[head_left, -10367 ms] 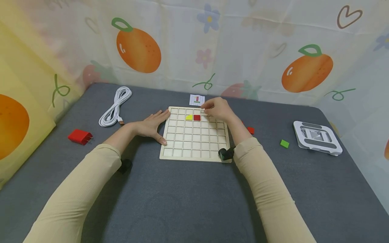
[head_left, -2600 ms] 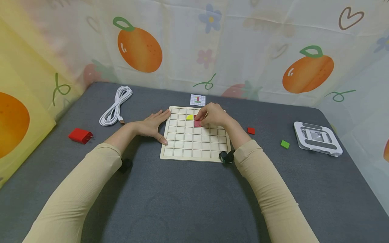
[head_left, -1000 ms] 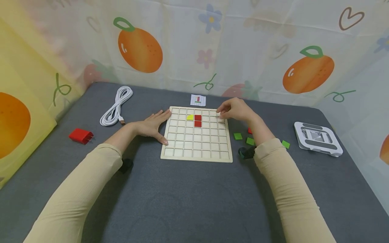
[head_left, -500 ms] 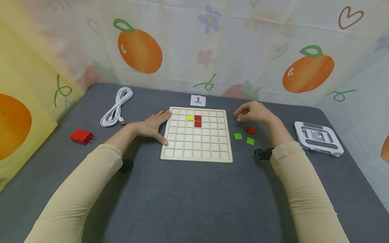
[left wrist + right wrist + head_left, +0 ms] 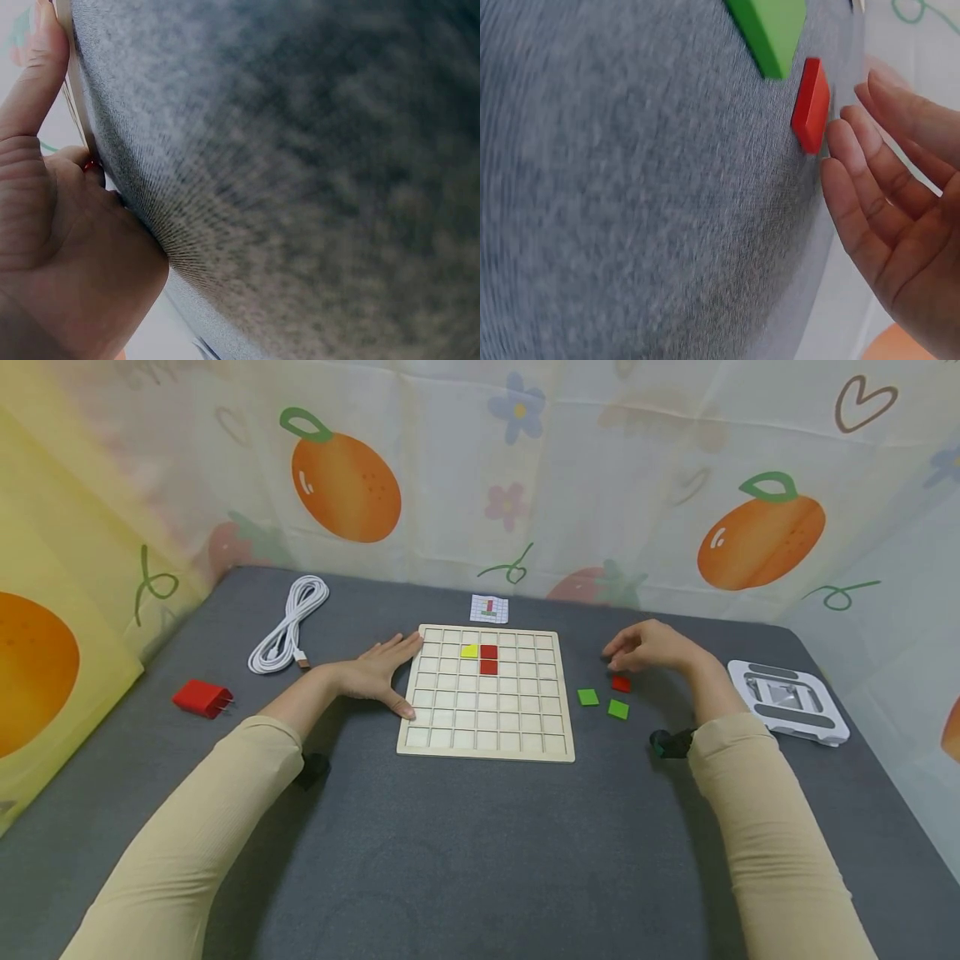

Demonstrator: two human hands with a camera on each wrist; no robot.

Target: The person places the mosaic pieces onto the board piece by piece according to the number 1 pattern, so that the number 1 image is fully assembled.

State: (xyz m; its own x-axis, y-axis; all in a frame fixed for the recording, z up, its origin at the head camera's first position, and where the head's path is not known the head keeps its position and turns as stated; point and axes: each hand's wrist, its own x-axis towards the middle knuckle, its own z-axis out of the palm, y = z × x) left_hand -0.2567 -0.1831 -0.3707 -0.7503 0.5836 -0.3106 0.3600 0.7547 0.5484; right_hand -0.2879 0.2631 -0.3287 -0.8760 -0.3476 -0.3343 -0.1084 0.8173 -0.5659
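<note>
My left hand (image 5: 375,673) lies with spread fingers along the left edge of a wooden grid board (image 5: 450,739); in the left wrist view its thumb (image 5: 37,82) rests at the board's side. Within the grid sit a yellow tile (image 5: 468,651) with a cut corner and two red tiles, one (image 5: 488,652) above the other (image 5: 488,667). To the right of the board, my right hand (image 5: 648,645) hovers by a loose red tile (image 5: 621,684), holding nothing. The right wrist view shows its relaxed fingertips close beside that red tile (image 5: 811,106).
Two green tiles (image 5: 587,697) lie between the board and my right forearm. Behind the board is a small pattern card (image 5: 489,608). A coiled white cable (image 5: 288,622) and red plug adapter (image 5: 202,697) lie left; a grey-white folding stand (image 5: 787,702) lies right.
A second red tile now sits under the first on the board. My right hand has left the grid and moved right to the loose red tile. The left hand stays put.
</note>
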